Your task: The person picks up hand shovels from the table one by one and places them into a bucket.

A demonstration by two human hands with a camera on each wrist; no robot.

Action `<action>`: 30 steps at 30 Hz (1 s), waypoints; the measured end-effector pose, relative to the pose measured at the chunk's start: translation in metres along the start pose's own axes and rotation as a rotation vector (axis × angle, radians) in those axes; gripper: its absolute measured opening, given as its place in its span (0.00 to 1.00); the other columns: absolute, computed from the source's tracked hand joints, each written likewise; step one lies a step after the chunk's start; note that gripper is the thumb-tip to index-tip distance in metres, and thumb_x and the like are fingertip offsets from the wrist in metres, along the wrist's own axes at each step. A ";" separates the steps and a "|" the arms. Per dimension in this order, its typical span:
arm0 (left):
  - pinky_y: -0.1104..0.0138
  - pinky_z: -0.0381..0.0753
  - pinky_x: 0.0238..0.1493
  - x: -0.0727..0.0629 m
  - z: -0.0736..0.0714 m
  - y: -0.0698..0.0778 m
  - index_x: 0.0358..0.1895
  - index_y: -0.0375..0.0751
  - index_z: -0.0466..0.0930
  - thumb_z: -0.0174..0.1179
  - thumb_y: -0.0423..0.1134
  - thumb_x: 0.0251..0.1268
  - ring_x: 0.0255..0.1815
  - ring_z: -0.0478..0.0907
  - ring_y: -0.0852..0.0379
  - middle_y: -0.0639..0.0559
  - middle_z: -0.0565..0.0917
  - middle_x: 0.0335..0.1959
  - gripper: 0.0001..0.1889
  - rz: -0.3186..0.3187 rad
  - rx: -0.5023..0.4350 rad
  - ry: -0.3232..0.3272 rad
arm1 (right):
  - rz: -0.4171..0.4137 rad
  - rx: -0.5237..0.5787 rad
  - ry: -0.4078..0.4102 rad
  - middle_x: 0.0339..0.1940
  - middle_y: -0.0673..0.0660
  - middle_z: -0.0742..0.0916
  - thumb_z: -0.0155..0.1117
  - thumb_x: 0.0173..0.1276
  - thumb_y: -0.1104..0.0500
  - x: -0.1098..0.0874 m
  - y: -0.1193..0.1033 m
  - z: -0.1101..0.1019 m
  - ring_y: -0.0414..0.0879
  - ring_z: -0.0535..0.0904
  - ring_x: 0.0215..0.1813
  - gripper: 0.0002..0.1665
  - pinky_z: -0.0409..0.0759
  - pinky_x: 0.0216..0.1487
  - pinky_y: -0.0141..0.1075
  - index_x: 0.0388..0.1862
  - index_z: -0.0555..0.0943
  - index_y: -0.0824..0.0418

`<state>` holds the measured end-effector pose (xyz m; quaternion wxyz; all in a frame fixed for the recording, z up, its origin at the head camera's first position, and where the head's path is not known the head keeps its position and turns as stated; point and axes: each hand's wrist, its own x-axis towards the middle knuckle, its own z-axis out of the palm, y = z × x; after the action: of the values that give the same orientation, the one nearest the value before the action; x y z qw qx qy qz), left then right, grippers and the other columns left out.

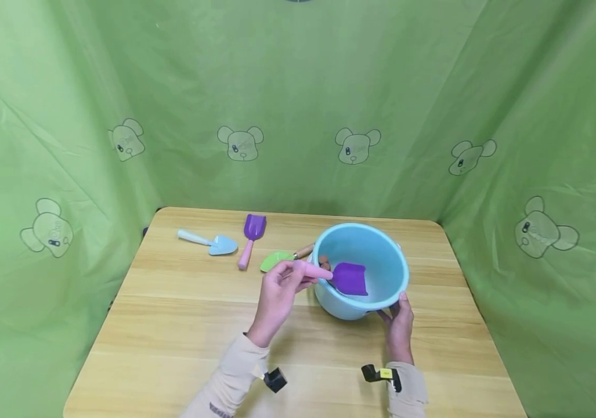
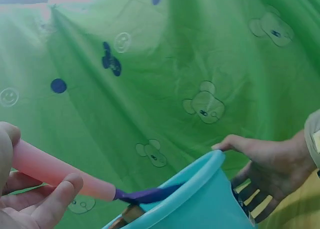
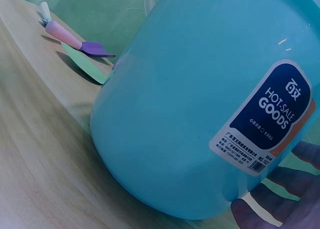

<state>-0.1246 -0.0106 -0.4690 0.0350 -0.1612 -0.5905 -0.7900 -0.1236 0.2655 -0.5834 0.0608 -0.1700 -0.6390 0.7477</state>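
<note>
In the head view my left hand (image 1: 278, 293) pinches the pink handle of a toy shovel with a purple blade (image 1: 350, 279). That blade is over the mouth of a light blue bucket (image 1: 360, 231), inside its rim. My right hand (image 1: 400, 326) holds the bucket at its right front side, thumb by the rim and fingers under the outer wall. The left wrist view shows the bucket tilted, with the shovel's pink handle (image 2: 65, 173) between thumb and fingers. Something with a brown handle (image 1: 325, 262) lies inside the bucket. A printed label (image 3: 270, 116) is on the bucket's wall.
Left of the bucket on the wooden table (image 1: 172, 331) lie a light blue trowel (image 1: 222, 245), a second purple shovel with pink handle (image 1: 254, 227), and a green trowel (image 1: 277, 260) with a wooden handle. Green curtains (image 1: 298, 87) with bear faces surround the table.
</note>
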 end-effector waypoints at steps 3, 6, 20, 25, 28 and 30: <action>0.56 0.90 0.57 -0.001 0.008 -0.003 0.51 0.32 0.79 0.55 0.41 0.81 0.53 0.88 0.37 0.32 0.89 0.49 0.13 -0.007 0.042 0.004 | 0.002 0.003 0.000 0.81 0.60 0.69 0.33 0.83 0.32 0.000 0.000 0.000 0.51 0.67 0.79 0.40 0.79 0.61 0.28 0.82 0.62 0.53; 0.60 0.91 0.56 -0.002 0.015 -0.007 0.55 0.31 0.78 0.59 0.42 0.78 0.51 0.88 0.37 0.33 0.90 0.48 0.16 -0.022 0.098 0.010 | 0.003 0.008 0.004 0.81 0.60 0.69 0.33 0.83 0.33 0.000 0.001 -0.001 0.53 0.66 0.80 0.40 0.79 0.61 0.28 0.82 0.62 0.53; 0.74 0.89 0.43 0.001 0.034 -0.036 0.51 0.39 0.86 0.66 0.43 0.72 0.41 0.86 0.57 0.47 0.88 0.45 0.13 0.064 0.566 -0.054 | 0.001 0.001 -0.002 0.81 0.58 0.69 0.32 0.83 0.33 0.001 0.001 -0.004 0.52 0.66 0.79 0.38 0.76 0.66 0.35 0.82 0.63 0.49; 0.77 0.83 0.39 0.004 0.039 -0.046 0.50 0.40 0.87 0.64 0.48 0.74 0.39 0.78 0.60 0.50 0.82 0.43 0.15 0.121 0.787 -0.057 | -0.011 0.003 0.006 0.79 0.57 0.72 0.34 0.83 0.33 0.001 0.001 -0.003 0.42 0.73 0.72 0.39 0.78 0.64 0.34 0.81 0.65 0.53; 0.77 0.80 0.39 0.005 0.041 -0.052 0.49 0.42 0.87 0.64 0.50 0.74 0.38 0.75 0.61 0.51 0.80 0.42 0.15 0.139 0.869 -0.056 | -0.013 -0.002 0.002 0.78 0.56 0.73 0.34 0.83 0.33 0.001 0.000 -0.003 0.43 0.72 0.73 0.39 0.78 0.64 0.35 0.80 0.65 0.53; 0.78 0.80 0.39 0.005 0.042 -0.054 0.49 0.43 0.87 0.64 0.50 0.74 0.38 0.75 0.62 0.52 0.80 0.43 0.14 0.153 0.893 -0.056 | -0.013 -0.008 0.000 0.78 0.56 0.73 0.33 0.83 0.33 0.000 0.000 -0.002 0.46 0.71 0.76 0.39 0.77 0.65 0.35 0.80 0.65 0.52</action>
<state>-0.1341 0.0461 -0.5071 0.1434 -0.1945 -0.8606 -0.4482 -0.1232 0.2677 -0.5833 0.0648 -0.1662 -0.6432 0.7446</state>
